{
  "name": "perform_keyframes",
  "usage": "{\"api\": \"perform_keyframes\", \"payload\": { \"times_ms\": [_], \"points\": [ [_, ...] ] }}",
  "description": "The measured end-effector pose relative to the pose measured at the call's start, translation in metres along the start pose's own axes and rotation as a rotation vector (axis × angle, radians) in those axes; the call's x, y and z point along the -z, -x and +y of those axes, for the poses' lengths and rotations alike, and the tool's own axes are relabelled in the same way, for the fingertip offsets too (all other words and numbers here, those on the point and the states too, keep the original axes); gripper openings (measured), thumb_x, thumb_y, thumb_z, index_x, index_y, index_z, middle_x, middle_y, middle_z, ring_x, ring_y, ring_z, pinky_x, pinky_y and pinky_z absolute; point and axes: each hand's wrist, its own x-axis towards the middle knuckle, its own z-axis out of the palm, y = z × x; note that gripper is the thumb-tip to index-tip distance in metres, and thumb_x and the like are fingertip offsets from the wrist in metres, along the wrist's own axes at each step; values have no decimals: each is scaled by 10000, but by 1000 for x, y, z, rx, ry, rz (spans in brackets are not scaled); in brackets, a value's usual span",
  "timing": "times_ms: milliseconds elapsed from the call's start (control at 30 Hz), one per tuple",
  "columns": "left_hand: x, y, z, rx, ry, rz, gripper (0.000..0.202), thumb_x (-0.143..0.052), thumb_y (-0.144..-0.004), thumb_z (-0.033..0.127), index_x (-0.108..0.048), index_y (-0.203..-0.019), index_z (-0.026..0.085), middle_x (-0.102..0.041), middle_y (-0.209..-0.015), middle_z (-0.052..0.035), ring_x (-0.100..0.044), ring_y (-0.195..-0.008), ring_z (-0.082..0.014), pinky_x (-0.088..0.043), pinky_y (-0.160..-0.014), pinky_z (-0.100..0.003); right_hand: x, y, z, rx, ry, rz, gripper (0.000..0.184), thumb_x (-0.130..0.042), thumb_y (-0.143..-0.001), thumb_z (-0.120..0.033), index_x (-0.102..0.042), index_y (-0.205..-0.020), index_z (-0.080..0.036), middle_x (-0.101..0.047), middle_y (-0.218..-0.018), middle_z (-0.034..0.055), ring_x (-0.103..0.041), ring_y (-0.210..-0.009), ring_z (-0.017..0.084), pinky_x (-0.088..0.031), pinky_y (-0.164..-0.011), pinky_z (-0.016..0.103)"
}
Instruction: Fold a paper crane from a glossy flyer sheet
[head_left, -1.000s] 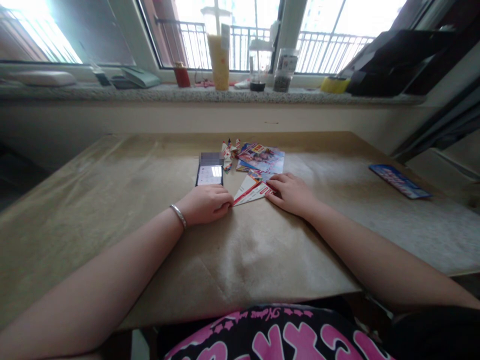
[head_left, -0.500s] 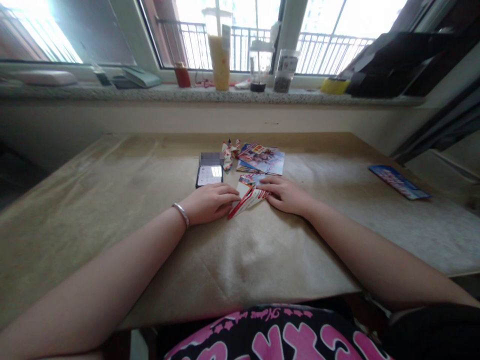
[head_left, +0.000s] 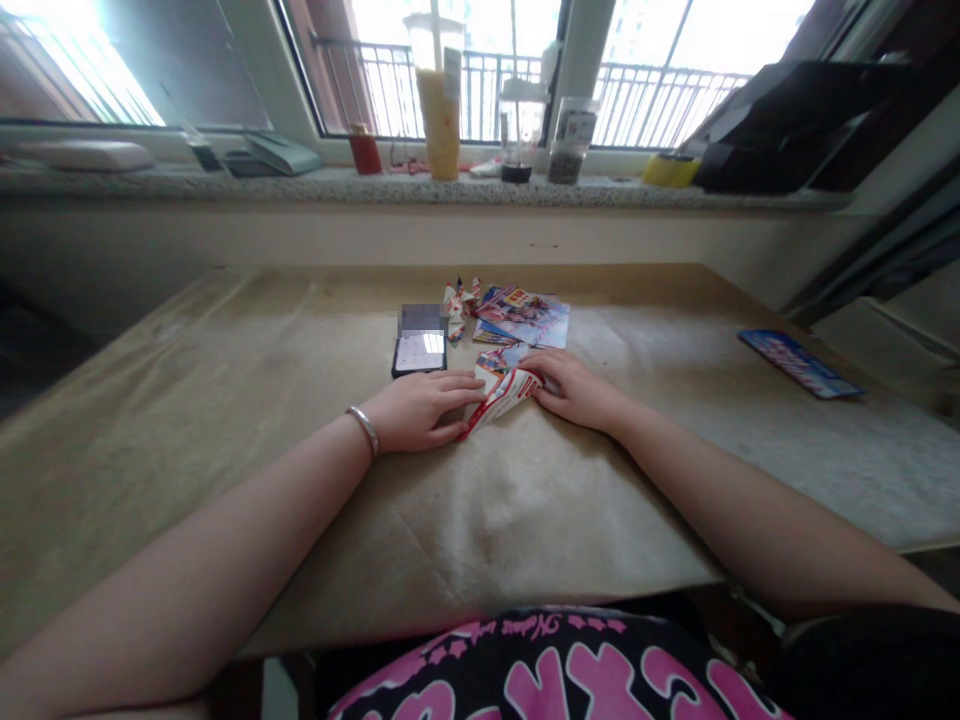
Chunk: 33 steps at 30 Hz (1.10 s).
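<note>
A partly folded printed sheet of paper [head_left: 504, 397], white with red bands and coloured pictures, lies on the table between my hands. My left hand [head_left: 420, 408] rests flat at its left side, fingers stretched out onto the paper and the thumb near its lower left corner. At the right end, my right hand [head_left: 570, 388] has thumb and fingers closed on a raised, curled flap. A phone [head_left: 420, 352] with a lit screen lies just beyond my left fingers. Behind the sheet stands a folded paper figure [head_left: 457, 308], beside a pile of printed sheets [head_left: 523, 316].
The table [head_left: 360, 560] has a smooth tan cover. A blue printed packet or card [head_left: 799, 364] lies far right. On the windowsill [head_left: 315, 188] stand a tall cup of yellow drink [head_left: 439, 120], a clear cup [head_left: 517, 130], a jar [head_left: 571, 140] and a black bag [head_left: 772, 130].
The flap at the sheet's right end is lifted and curled more, with my right fingers drawn closer together on it. My left fingers have straightened slightly on the paper.
</note>
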Motion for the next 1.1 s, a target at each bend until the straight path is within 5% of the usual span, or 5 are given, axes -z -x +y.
{"api": "perform_keyframes", "payload": {
  "times_ms": [167,367,500,833,1100],
  "points": [
    [0,-1,1,-11,-1,-10,457,-478,-897,357,-463,-1326,201,-473,-1380,-105,-454,-1266,-211,-403,-1041,-356,7,3,-4,-43,-77,59,184,-514,-840,-258,-589,-989,-181,-639,-1049,89,-561,-1028,212,-415,-948,375],
    [-1,-1,2,-7,-10,7,454,-479,-897,377,-477,-1317,204,-476,-1370,-116,-469,-1245,-231,-421,-1023,-380,16,5,-9,-150,-127,-27,299,-364,-927,-307,-621,-850,-173,-663,-882,69,-597,-851,181,-459,-799,312],
    [-2,-1,7,-5,-6,13,453,-483,-893,416,-491,-1305,228,-466,-1357,-123,-452,-1245,-249,-404,-1031,-404,17,5,-9,-125,-121,-37,248,-423,-902,-270,-636,-813,-181,-670,-915,68,-602,-873,176,-465,-823,316],
    [-3,-6,16,12,1,-19,481,-457,-890,491,-480,-1310,258,-497,-1242,-108,-479,-1139,-251,-391,-992,-413,9,6,-5,18,-130,-61,183,-508,-855,-215,-673,-935,-204,-634,-1108,89,-594,-1021,183,-474,-916,362],
    [-6,-6,14,-5,-70,20,446,-500,-873,470,-515,-1254,239,-460,-1341,-94,-430,-1219,-271,-352,-1045,-439,7,3,-5,163,-11,-108,272,-583,-821,-262,-651,-1079,-207,-621,-1200,95,-528,-1170,226,-425,-1004,413]
  ]
}}
